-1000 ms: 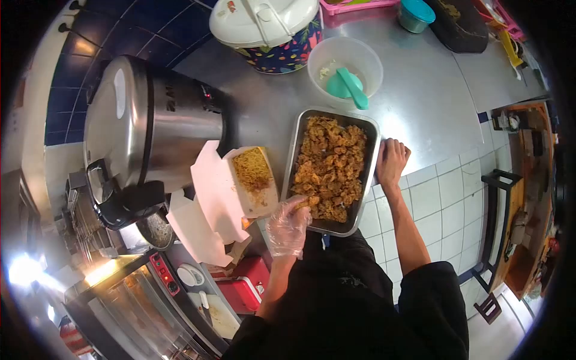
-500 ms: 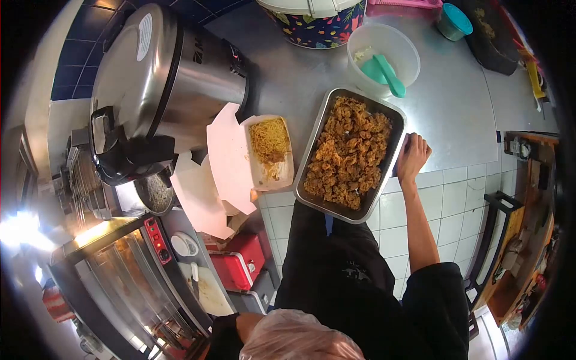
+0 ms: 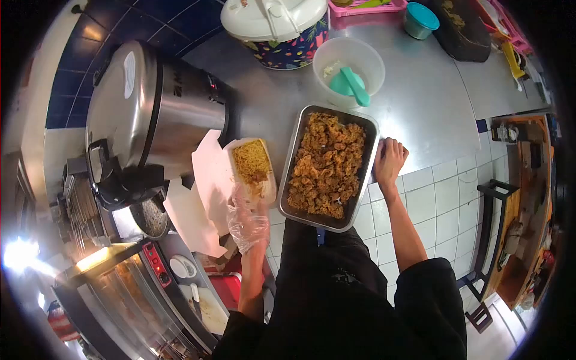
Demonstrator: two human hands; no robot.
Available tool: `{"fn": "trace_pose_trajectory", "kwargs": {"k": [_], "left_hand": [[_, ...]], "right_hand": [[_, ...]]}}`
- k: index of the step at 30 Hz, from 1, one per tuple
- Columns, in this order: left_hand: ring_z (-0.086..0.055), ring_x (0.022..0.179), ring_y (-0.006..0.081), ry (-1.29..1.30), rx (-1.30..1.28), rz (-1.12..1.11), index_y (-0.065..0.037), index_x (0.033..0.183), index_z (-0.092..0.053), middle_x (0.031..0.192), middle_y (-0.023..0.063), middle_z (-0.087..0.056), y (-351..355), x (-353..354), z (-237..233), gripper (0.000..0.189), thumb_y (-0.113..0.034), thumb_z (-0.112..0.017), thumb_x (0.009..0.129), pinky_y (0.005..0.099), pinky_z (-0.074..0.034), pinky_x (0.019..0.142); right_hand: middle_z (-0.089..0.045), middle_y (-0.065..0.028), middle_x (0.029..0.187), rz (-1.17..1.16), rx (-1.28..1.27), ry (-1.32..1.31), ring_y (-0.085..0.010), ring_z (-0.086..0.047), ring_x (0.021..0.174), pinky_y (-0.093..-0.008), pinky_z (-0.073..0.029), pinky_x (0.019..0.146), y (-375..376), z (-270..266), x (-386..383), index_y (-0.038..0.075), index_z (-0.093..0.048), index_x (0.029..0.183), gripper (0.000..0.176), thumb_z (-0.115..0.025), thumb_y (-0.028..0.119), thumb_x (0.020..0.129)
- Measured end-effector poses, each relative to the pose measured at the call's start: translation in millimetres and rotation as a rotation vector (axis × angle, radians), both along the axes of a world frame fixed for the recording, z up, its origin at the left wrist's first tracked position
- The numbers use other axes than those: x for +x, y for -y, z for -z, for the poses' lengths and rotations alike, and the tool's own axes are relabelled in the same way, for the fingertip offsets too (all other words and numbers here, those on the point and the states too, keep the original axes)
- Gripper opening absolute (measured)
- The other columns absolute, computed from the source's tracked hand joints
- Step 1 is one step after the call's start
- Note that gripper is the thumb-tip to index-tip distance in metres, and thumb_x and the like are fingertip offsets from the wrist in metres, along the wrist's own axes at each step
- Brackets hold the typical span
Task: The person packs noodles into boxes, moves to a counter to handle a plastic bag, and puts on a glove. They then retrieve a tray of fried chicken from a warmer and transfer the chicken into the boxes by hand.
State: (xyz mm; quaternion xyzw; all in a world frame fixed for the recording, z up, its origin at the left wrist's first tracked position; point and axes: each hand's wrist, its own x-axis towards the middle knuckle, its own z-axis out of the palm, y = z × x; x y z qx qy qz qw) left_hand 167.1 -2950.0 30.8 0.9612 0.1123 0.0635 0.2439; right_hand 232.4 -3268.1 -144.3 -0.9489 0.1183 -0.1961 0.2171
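My left hand (image 3: 248,225), in a clear plastic glove, reaches to the near end of an open paper food box (image 3: 275,193). Its fingers look stretched out, though slightly blurred, and I see nothing held in them. Noodles (image 3: 252,161) lie in the box with a few brown bits at the near end. Right of the box, a metal tray (image 3: 288,212) holds a heap of brown fried pieces (image 3: 327,165). My bare right hand (image 3: 391,161) rests at the counter edge close to the tray's right side, fingers curled in with nothing visible inside.
A clear plastic tub (image 3: 376,66) with a turquoise scoop (image 3: 355,87) stands behind the tray. Left of the box is a large steel cooker (image 3: 186,114). A floral container (image 3: 285,51) and a turquoise-lidded tub (image 3: 421,19) sit farther back. A glass warmer (image 3: 129,297) is at lower left.
My gloved left hand has moved from close below the camera forward to the food box. My right hand stays beside the tray. The view has shifted slightly.
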Motion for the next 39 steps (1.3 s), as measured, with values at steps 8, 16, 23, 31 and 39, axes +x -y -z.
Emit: {"fn": "trace_pose_trajectory", "kwargs": {"k": [8,16,23,31,39], "left_hand": [[-0.065,0.097,0.0303,0.099,0.000,0.475,-0.008,0.107,-0.067,0.103,0.0130,-0.069,81,59,43,0.025,-0.021,-0.068,0.086,0.0438,-0.053,0.086],[-0.066,0.098,0.0323,-0.361,0.313,0.571,-0.007,0.099,-0.071,0.101,0.0144,-0.070,120,107,81,0.024,-0.021,-0.068,0.079,0.0450,-0.052,0.086],[-0.068,0.094,0.0351,-0.284,0.000,0.351,-0.018,0.107,-0.072,0.101,0.0148,-0.071,108,90,43,0.020,-0.022,-0.064,0.090,0.0455,-0.055,0.082],[-0.067,0.087,0.0325,-0.281,-0.121,0.232,-0.012,0.108,-0.072,0.096,0.0156,-0.071,54,46,6,0.023,-0.024,-0.069,0.089,0.0414,-0.054,0.080],[-0.067,0.087,0.0335,-0.070,0.106,0.070,-0.007,0.115,-0.068,0.097,0.0171,-0.070,-29,10,39,0.031,-0.011,-0.066,0.084,0.0420,-0.053,0.083]], "right_hand": [[-0.056,-0.0115,0.080,0.003,0.030,-0.016,-0.0289,-0.055,0.083,-0.0436,-0.039,0.087,0,-2,0,0.004,-0.055,0.084,0.011,-0.059,0.012,0.090],[-0.056,-0.0122,0.081,0.018,0.045,-0.037,-0.0294,-0.056,0.084,-0.0439,-0.039,0.088,2,-3,0,0.003,-0.056,0.084,0.012,-0.059,0.012,0.090],[-0.056,-0.0121,0.081,0.028,0.050,-0.026,-0.0292,-0.056,0.084,-0.0434,-0.039,0.087,2,-4,0,0.003,-0.056,0.084,0.011,-0.060,0.012,0.089],[-0.056,-0.0121,0.081,0.017,0.046,-0.032,-0.0296,-0.056,0.084,-0.0440,-0.039,0.088,1,-2,1,0.003,-0.056,0.084,0.011,-0.060,0.011,0.089],[-0.057,-0.0123,0.082,0.010,0.045,-0.046,-0.0301,-0.055,0.085,-0.0445,-0.039,0.088,0,-4,1,0.003,-0.056,0.085,0.010,-0.059,0.012,0.089]]}}
